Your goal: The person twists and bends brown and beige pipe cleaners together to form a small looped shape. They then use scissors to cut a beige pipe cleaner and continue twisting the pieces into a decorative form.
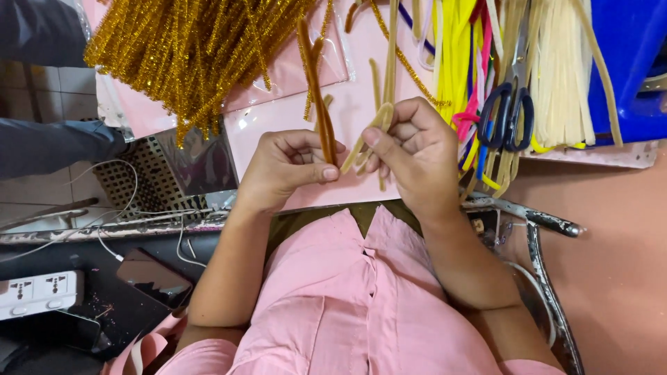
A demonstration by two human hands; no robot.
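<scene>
A: Entry, hands first. What did the left hand (288, 167) have?

B: It was clamped, thumb against forefinger, on a brown pipe cleaner (316, 90) that stood nearly upright and ran up past the knuckles toward the top of the bench.

A: And the right hand (417, 156)?

B: Closed on a few beige pipe cleaners (388, 69). The thumb pressed them against the curled fingers; the long ends rose upward, the short ends splayed down and left between the two hands. The hands were near each other, not touching.

A: Underneath?

B: A pink sheet (351, 111) on the work surface, just above the person's pink shirt (361, 298).

A: Further out?

B: A heap of gold tinsel pipe cleaners (187, 48) lay at upper left. To the right lay a spread of yellow, pink and cream stems, with blue-handled scissors (507, 118) resting on them. A blue plastic item (629, 62) sat at the far right. At lower left I noted a white power strip (38, 292) and a dark phone (153, 278).
</scene>
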